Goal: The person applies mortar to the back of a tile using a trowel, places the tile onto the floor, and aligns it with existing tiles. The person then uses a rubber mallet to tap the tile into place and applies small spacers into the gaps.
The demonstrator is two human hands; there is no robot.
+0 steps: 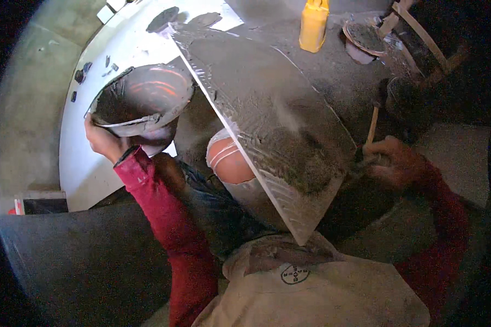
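My left hand (105, 139) grips the near rim of a mortar-smeared bucket (142, 98) on the left. A large tile (267, 125) coated with grey mortar lies diagonally across the middle, its white edge facing left, over an orange rounded object (226, 158) with white streaks. Beside the tile's right edge, my right hand (386, 158) is closed around a wooden-handled tool (372, 125); the tool's lower part is too dark to make out. My jeans and shirt show beneath the tile.
A yellow container (313, 26) stands at the back beside a bowl (364, 38) of grey mortar. A pale board (76, 158) with dark bits lies left, near a concrete wall (27, 120). A wooden frame (428, 41) is at back right, small white tiles (106, 13) at back left.
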